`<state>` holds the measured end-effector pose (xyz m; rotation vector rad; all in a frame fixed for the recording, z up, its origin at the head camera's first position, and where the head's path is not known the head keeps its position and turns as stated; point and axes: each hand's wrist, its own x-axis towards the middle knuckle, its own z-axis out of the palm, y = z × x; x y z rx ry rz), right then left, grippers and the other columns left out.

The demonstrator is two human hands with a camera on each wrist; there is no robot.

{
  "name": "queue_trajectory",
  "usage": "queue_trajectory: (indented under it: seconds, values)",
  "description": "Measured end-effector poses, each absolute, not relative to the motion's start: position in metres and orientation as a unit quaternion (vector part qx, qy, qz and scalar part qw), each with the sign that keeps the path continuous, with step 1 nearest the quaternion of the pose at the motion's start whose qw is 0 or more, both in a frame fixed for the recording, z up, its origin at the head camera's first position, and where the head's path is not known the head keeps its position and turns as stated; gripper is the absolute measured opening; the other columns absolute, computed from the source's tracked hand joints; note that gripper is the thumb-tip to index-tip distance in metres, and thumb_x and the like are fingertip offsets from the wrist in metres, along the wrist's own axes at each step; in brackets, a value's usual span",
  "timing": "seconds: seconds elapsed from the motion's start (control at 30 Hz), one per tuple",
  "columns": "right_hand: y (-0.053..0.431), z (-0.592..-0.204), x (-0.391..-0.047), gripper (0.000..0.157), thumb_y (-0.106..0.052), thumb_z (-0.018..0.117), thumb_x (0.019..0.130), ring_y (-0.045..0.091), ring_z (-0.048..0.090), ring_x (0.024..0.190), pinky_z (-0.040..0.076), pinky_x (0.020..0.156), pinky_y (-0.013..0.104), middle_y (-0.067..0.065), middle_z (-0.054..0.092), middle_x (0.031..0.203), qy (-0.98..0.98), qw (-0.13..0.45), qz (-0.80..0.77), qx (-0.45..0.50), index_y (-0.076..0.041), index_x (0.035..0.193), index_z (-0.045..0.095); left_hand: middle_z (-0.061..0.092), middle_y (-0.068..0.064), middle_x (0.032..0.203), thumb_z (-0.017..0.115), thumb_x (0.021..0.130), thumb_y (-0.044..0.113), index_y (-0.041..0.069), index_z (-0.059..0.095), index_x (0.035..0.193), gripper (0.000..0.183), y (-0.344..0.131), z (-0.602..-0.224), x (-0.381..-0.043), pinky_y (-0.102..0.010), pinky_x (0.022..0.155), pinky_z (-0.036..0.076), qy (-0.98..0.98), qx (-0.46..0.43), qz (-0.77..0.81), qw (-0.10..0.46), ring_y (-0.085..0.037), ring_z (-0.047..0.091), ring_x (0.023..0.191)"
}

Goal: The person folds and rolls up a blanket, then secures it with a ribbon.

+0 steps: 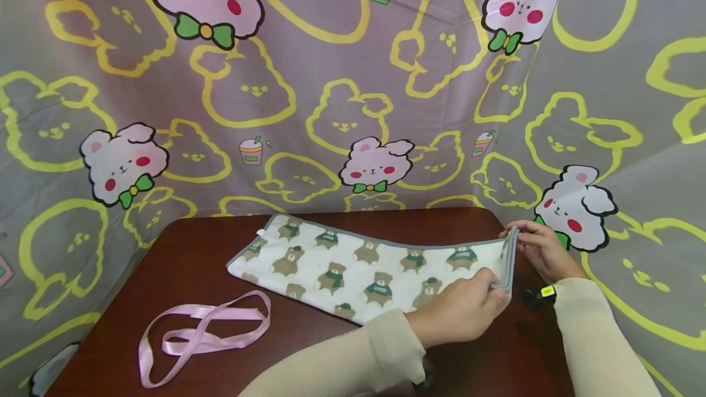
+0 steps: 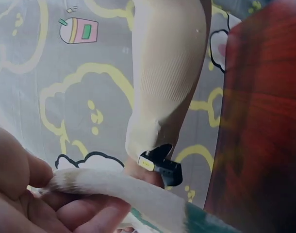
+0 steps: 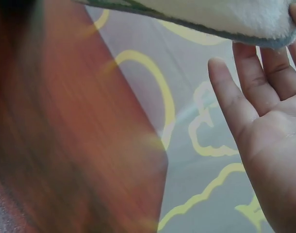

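Observation:
A white towel (image 1: 353, 271) printed with brown bears and edged in grey lies folded lengthwise across the table, its right end lifted. My left hand (image 1: 463, 308) pinches the near corner of that raised end; in the left wrist view, thumb and fingers (image 2: 97, 213) close on the fluffy fabric. At the far corner, my right hand (image 1: 543, 250) pinches the grey edge. The right wrist view shows the right palm (image 3: 279, 131) facing the camera, with the towel's corner (image 3: 264, 29) at its fingertips. Part of the near edge is hidden behind my left forearm.
A pink ribbon (image 1: 201, 336) lies in loose loops at the table's left front. The dark red-brown table (image 1: 182, 256) has a curtain (image 1: 309, 78) with cartoon rabbits behind and beside it. A black wrist camera (image 1: 540, 294) sits on the right wrist.

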<state>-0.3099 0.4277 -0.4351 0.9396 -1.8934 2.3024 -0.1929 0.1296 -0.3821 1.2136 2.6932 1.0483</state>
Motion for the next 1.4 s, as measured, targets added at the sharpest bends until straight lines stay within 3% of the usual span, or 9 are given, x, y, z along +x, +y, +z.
queue_trajectory:
  seconds: [0.2, 0.53, 0.8, 1.17, 1.27, 1.4]
  values:
    - [0.431, -0.422, -0.309, 0.047, 0.016, 0.02, 0.098, 0.024, 0.065, 0.104, 0.052, 0.085, 0.03, 0.016, 0.066, 0.11, -0.582, -0.004, 0.749, 0.316, 0.005, 0.117, 0.061, 0.056, 0.011, 0.077, 0.042, 0.105, 0.035, 0.021, 0.05, 0.12, 0.022, 0.132, -0.378, -0.19, -0.013, 0.061, 0.04, 0.844, 0.391, 0.366, 0.023, 0.001, 0.052, 0.07]
    - [0.424, -0.399, -0.306, 0.049, 0.018, 0.015, 0.095, 0.031, 0.065, 0.101, 0.051, 0.089, 0.035, 0.021, 0.065, 0.104, -0.539, 0.018, 0.766, 0.35, 0.011, 0.117, 0.058, 0.064, 0.011, 0.102, 0.044, 0.104, 0.031, 0.02, 0.052, 0.121, 0.021, 0.139, -0.367, -0.183, -0.008, 0.074, 0.037, 0.816, 0.392, 0.425, 0.027, 0.005, 0.053, 0.091]
    - [0.414, -0.367, -0.304, 0.045, 0.021, 0.016, 0.093, 0.035, 0.066, 0.094, 0.051, 0.088, 0.038, 0.025, 0.064, 0.098, -0.5, 0.046, 0.782, 0.37, 0.017, 0.111, 0.057, 0.055, 0.014, 0.077, 0.043, 0.105, 0.029, 0.021, 0.05, 0.121, 0.019, 0.139, -0.348, -0.178, -0.012, 0.067, 0.04, 0.79, 0.394, 0.467, 0.049, 0.001, 0.052, 0.078]
    - [0.402, -0.331, -0.292, 0.04, 0.023, 0.017, 0.087, 0.033, 0.06, 0.076, 0.051, 0.078, 0.039, 0.026, 0.062, 0.085, -0.471, 0.151, 0.788, 0.365, 0.026, 0.102, 0.054, 0.06, 0.013, 0.092, 0.042, 0.105, 0.029, 0.02, 0.05, 0.12, 0.019, 0.151, -0.33, -0.172, -0.007, 0.071, 0.037, 0.787, 0.438, 0.433, 0.045, 0.005, 0.051, 0.084]
    - [0.402, -0.324, -0.289, 0.04, 0.023, 0.017, 0.087, 0.032, 0.057, 0.073, 0.051, 0.075, 0.039, 0.026, 0.062, 0.083, -0.46, 0.161, 0.796, 0.36, 0.026, 0.101, 0.054, 0.061, 0.013, 0.095, 0.041, 0.105, 0.03, 0.021, 0.05, 0.12, 0.019, 0.151, -0.326, -0.17, -0.007, 0.072, 0.037, 0.783, 0.436, 0.441, 0.045, 0.006, 0.051, 0.086]
    - [0.401, -0.318, -0.289, 0.039, 0.022, 0.018, 0.088, 0.031, 0.057, 0.073, 0.051, 0.076, 0.039, 0.025, 0.062, 0.083, -0.469, 0.152, 0.793, 0.357, 0.025, 0.102, 0.055, 0.056, 0.013, 0.086, 0.041, 0.105, 0.029, 0.02, 0.049, 0.119, 0.018, 0.146, -0.322, -0.169, -0.009, 0.069, 0.039, 0.774, 0.434, 0.457, 0.053, 0.003, 0.052, 0.081]
